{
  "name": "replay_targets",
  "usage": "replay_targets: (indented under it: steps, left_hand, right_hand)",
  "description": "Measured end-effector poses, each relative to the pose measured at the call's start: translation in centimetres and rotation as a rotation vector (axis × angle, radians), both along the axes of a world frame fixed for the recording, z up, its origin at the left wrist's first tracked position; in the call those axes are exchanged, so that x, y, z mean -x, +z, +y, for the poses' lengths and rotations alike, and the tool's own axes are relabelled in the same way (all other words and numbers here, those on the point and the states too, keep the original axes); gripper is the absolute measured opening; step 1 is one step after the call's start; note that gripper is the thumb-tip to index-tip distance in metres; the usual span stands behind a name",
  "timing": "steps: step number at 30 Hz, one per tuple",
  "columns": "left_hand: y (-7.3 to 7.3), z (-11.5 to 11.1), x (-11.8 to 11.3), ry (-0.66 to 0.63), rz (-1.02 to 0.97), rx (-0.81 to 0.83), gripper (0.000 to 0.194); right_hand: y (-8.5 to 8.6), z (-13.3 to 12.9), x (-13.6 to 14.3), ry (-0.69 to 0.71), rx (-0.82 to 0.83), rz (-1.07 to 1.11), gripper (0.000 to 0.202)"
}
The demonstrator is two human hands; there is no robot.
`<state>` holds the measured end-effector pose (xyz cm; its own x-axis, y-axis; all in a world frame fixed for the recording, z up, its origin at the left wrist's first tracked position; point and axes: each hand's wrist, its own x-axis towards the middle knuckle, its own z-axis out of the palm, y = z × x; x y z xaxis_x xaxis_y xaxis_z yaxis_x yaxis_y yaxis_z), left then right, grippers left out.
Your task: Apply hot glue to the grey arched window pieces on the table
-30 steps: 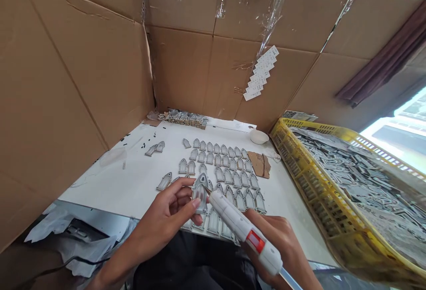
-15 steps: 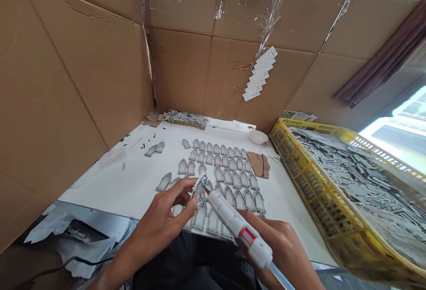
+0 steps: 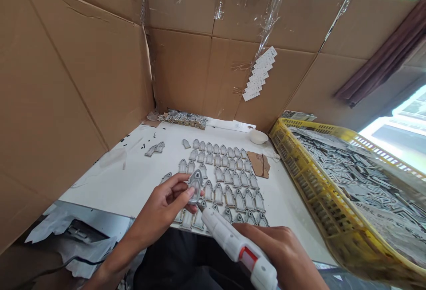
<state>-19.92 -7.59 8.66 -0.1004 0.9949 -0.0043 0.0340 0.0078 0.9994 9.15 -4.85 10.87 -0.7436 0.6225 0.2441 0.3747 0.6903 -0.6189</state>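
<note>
Between the thumb and fingers of my left hand (image 3: pixel 166 205) is a small grey arched piece (image 3: pixel 195 183), its pointed end up and its face toward me. My right hand (image 3: pixel 276 241) is wrapped round a white glue gun (image 3: pixel 226 237) with a red-edged window on its side. The dark nozzle is at the lower right edge of the held piece; whether they touch I cannot tell. Rows of similar arched pieces (image 3: pixel 239 200) lie on the white table (image 3: pixel 109 192) around and beyond my hands, and my left hand hides some of them.
On the right stands a yellow basket (image 3: pixel 306 192) full of grey pieces. A white bowl (image 3: pixel 258 137), a cardboard scrap (image 3: pixel 258 165) and stacked pieces (image 3: pixel 184 119) are farther back. Two pieces (image 3: pixel 155 148) lie at the left. Cardboard walls (image 3: pixel 186 68) enclose the table.
The held piece has turned to face me more and stands more upright. The glue gun has moved down, its nozzle going from the piece's upper part to its lower edge.
</note>
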Motion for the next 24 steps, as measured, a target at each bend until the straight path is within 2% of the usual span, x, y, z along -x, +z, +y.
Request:
replay_targets:
  steps: [7, 14, 19, 24]
  left_hand:
    - [0.3, 0.0, -0.2, -0.028, -0.002, 0.01, 0.05]
    - [0.1, -0.1, -0.2, -0.048, -0.029, 0.006, 0.05]
    - [0.0, -0.1, -0.2, -0.033, -0.041, 0.022, 0.059]
    - [0.1, -0.2, -0.2, -0.034, -0.03, 0.02, 0.052]
  right_hand:
    - [-0.9, 0.0, 0.3, 0.003, 0.074, 0.005, 0.026]
    - [-2.3, 0.5, 0.3, 0.008, 0.035, 0.03, 0.019]
    - [-3.2, 0.6, -0.1, 0.021, 0.0, -0.029, 0.027]
    - [-3.2, 0.4, -0.1, -0.007, -0.015, -0.071, 0.03]
